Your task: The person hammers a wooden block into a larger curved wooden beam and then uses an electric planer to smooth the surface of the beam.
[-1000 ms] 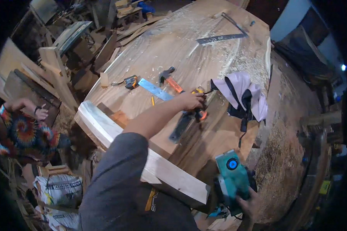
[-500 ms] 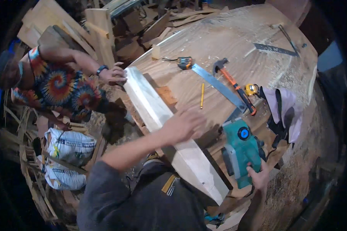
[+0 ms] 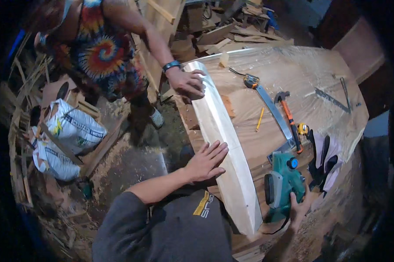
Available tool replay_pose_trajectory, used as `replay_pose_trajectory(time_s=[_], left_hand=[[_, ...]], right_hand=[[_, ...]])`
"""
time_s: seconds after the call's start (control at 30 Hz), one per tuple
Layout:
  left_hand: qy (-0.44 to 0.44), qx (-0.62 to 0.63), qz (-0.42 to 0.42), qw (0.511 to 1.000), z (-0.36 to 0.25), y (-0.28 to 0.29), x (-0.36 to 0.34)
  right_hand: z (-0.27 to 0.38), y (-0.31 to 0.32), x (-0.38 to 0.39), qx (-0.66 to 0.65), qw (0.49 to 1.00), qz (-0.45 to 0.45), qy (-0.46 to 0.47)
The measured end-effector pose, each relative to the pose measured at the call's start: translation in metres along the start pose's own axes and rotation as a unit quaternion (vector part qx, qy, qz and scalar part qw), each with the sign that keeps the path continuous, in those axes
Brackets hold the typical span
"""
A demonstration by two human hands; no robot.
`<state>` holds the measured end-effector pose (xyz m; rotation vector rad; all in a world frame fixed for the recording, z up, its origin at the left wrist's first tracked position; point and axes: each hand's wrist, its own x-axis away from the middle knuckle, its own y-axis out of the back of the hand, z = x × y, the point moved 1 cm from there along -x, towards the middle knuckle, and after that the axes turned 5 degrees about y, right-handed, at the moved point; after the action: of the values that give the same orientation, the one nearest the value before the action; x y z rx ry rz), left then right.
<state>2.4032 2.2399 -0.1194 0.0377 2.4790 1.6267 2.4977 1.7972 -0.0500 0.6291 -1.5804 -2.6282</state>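
My left hand (image 3: 206, 161) lies flat with its fingers spread, on the left side of a long pale squared timber (image 3: 232, 166). The timber slants across the near left part of the bench, with its near end by my body. To the right of it, my right hand (image 3: 300, 205) grips the rear handle of a green electric planer (image 3: 285, 183), which rests on its side or base on the bench; which of these I cannot tell. A co-worker's hand (image 3: 186, 82) rests on the timber's far end.
On the wooden bench (image 3: 245, 118) lie a pencil (image 3: 260, 118), a steel square (image 3: 273, 111), a hammer (image 3: 289, 122), tape measures (image 3: 251, 81), gloves (image 3: 327, 159) and another metal square (image 3: 332, 99). White sacks (image 3: 72, 131) and scrap wood stand at the left; offcuts (image 3: 216, 35) pile up behind.
My left hand has come down from a blurred sweep above the timber onto its side. The co-worker has leaned in, hand further over the timber's end. My view has shifted.
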Motion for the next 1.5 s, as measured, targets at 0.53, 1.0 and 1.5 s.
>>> replay_pose_trajectory(time_s=[0.53,1.0,1.5], left_hand=[[0.412,0.234,0.075,0.877,0.063,-0.074,0.168],[0.422,0.205,0.254,0.846,0.137,-0.196,0.236],[0.540,0.346,0.108,0.760,0.118,-0.177,0.253]], right_hand=[[0.194,-0.076,0.045,-0.084,0.937,0.267,0.211],[0.251,-0.127,-0.013,-0.098,0.945,0.267,0.161],[0.168,-0.052,0.081,-0.073,0.949,0.300,0.062]])
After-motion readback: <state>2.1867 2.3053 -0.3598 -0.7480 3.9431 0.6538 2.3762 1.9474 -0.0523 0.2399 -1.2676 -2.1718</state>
